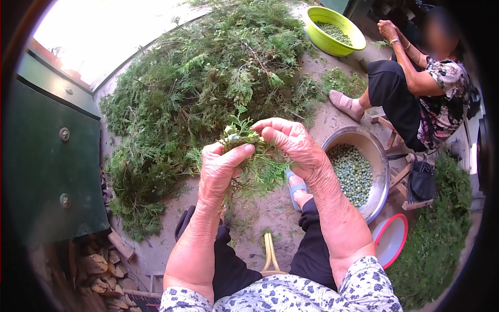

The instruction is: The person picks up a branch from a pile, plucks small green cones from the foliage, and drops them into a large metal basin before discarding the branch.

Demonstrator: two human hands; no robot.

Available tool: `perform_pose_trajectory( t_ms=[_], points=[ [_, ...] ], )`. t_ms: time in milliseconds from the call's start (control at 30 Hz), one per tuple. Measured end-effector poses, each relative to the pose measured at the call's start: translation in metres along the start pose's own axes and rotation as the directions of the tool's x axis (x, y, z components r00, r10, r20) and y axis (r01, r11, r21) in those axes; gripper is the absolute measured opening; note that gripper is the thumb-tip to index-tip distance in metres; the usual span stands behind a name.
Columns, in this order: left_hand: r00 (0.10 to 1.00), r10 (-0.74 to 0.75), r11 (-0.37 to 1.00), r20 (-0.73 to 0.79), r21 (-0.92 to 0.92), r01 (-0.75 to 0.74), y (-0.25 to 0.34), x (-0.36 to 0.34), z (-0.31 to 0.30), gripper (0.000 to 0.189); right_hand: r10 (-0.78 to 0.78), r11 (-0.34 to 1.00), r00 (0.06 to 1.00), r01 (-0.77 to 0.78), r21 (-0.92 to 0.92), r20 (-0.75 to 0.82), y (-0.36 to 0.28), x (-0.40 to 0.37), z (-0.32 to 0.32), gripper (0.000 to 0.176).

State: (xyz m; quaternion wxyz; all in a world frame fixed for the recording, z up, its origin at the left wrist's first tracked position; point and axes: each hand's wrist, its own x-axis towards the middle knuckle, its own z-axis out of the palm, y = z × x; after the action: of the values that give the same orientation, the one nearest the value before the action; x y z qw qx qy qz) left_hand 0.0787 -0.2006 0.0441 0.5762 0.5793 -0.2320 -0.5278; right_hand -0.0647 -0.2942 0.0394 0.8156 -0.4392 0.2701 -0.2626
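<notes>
A leafy conifer sprig with a cluster of pale green cones is held up in front of me. My left hand is closed around its stem, the thumb lying across it just below the cones. From the right, my right hand reaches in with curled fingers, thumb and forefinger pinched at a green cone on the cluster's edge. Green fronds hang below both hands. To the right of my right forearm stands a metal basin holding many loose green cones.
A large heap of cut conifer branches lies ahead. Another person sits at right, near a lime-green basin of cones. A red-rimmed white basin and more greenery are right; a green cabinet and firewood are left.
</notes>
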Motion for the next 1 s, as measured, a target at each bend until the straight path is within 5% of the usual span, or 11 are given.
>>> perform_pose_trajectory(
  t_ms=[267, 567, 667, 800, 900, 1000],
  points=[
    [0.995, 0.077, 0.997, 0.061, -0.024, -0.075, -0.004, 0.003, 0.006, 0.014, 0.029, 0.982, 0.999, -0.032, -0.188, -0.014, 0.002, -0.006, -0.002, 0.024],
    [0.992, 0.075, 0.987, 0.099, -0.148, -0.059, -0.007, -0.002, 0.014, 0.014, -0.139, 0.988, 0.985, 0.132, -0.076, -0.100, 0.012, -0.013, 0.004, 0.018],
    [0.994, 0.072, 0.980, 0.085, -0.194, -0.055, -0.005, -0.006, 0.016, 0.015, -0.052, 0.993, 0.991, 0.064, 0.095, -0.126, 0.012, -0.018, 0.009, 0.018],
    [0.989, 0.124, 0.983, 0.086, -0.148, -0.110, -0.015, -0.019, 0.011, 0.014, -0.165, 0.985, 0.978, 0.170, 0.032, -0.132, 0.015, -0.034, 0.023, 0.018],
    [0.993, 0.101, 0.984, 0.053, -0.154, -0.092, -0.022, -0.040, 0.014, 0.013, -0.239, 0.957, 0.963, 0.212, -0.199, -0.123, 0.026, -0.048, 0.026, 0.017],
    [0.993, 0.064, 0.972, 0.101, -0.230, -0.039, -0.022, -0.069, 0.012, 0.014, -0.172, 0.982, 0.977, 0.161, -0.094, -0.129, 0.031, -0.072, 0.035, 0.016]
  ],
)
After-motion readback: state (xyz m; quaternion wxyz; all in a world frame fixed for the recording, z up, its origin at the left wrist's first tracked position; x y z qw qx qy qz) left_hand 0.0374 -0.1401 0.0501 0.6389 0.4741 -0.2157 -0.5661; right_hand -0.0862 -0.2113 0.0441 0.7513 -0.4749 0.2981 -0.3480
